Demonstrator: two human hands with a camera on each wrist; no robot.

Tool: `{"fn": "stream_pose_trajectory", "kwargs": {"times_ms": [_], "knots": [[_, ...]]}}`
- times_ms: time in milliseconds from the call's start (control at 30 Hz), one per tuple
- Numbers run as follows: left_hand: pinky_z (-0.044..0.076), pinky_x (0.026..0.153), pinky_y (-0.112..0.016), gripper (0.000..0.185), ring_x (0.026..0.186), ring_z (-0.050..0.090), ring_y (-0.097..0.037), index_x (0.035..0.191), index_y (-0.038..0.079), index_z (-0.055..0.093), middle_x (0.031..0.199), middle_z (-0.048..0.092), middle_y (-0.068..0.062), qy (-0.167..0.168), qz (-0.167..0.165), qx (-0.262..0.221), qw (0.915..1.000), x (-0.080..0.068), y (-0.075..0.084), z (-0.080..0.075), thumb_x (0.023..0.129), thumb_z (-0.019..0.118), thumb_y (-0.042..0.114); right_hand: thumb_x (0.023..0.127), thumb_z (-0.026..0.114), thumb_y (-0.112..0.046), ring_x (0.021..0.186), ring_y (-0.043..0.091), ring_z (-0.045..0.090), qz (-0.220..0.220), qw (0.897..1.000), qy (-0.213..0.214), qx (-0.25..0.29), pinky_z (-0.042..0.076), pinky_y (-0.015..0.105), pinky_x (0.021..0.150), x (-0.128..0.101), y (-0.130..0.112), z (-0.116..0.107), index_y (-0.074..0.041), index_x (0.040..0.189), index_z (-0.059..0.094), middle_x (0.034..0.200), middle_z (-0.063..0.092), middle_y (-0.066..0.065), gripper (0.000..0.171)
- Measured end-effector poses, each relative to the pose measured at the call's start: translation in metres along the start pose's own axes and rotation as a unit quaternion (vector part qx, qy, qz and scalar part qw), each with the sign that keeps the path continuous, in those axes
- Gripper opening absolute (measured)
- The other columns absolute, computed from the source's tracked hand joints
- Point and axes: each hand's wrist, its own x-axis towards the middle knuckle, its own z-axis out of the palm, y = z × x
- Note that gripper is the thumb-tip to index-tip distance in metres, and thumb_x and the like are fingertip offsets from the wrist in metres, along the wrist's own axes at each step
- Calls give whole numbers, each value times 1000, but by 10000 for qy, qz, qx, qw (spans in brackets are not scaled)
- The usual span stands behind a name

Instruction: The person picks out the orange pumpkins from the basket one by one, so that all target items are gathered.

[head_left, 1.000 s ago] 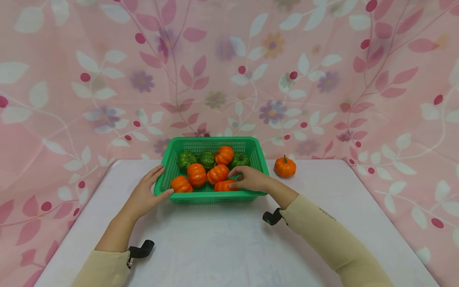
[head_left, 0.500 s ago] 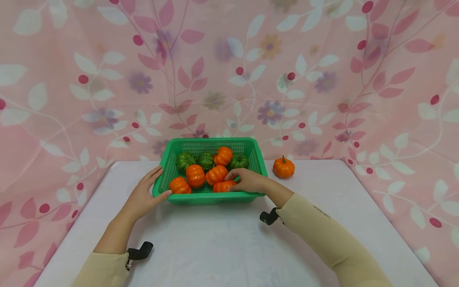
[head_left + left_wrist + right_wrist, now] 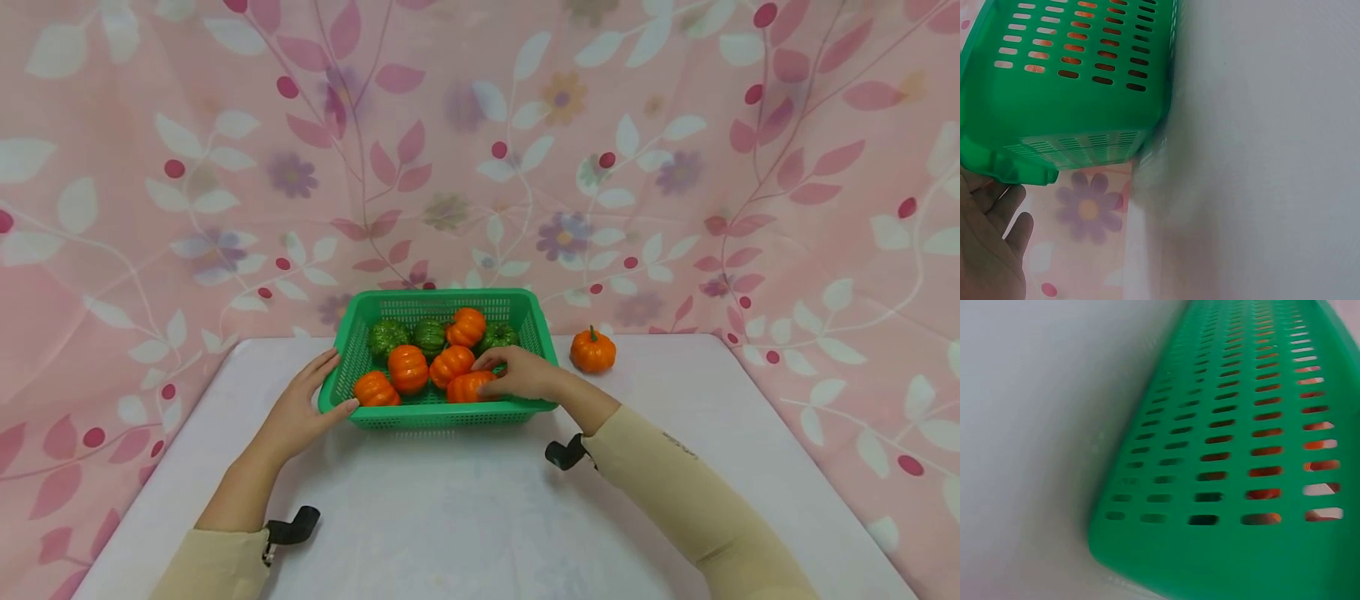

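A green slotted basket stands on the white table and holds several small pumpkins, some orange and some green. My right hand reaches over the basket's right front rim, and its fingers and thumb curl round an orange pumpkin at the front. My left hand lies with straight fingers against the basket's left front corner, thumb on the front wall. The left wrist view shows that corner with my palm just below it. In the right wrist view only the basket wall shows, with orange behind its slots.
One orange pumpkin sits alone on the table right of the basket. The white table stretches bare toward me. A pink flowered cloth hangs close behind the basket and drapes past both table sides.
Almost nothing has moved. My right hand has shifted slightly on the front orange pumpkin, which shows a little more. My left hand stays on the basket corner.
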Motion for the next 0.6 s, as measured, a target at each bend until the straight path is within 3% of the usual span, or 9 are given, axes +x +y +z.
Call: {"fn": "stream_pose_trajectory", "kwargs": {"times_ms": [200,433,600], "knots": [[26,108,-72,84,145,26,-47,154,0,35,162,27,-15,18,-10,28,10000,0,-1,1,90,74,39,92,74,-27,111,26,59,-187,9994,210,191,52,38,94,-10,-6,-15,-16,126,66,124,61,3,36],[26,108,-72,85,145,25,-47,155,0,34,163,26,-14,-31,-73,53,10000,0,1,0,91,73,41,91,75,-33,117,30,57,-49,9980,578,267,52,44,95,-27,-10,-37,-23,125,65,130,59,1,37],[25,108,-72,85,145,25,-47,155,0,34,163,25,-14,-39,-94,24,9999,0,2,-1,91,73,41,91,74,-34,122,33,54,-116,9960,828,301,52,47,95,-41,-8,-50,-22,128,64,132,58,4,40]]}}
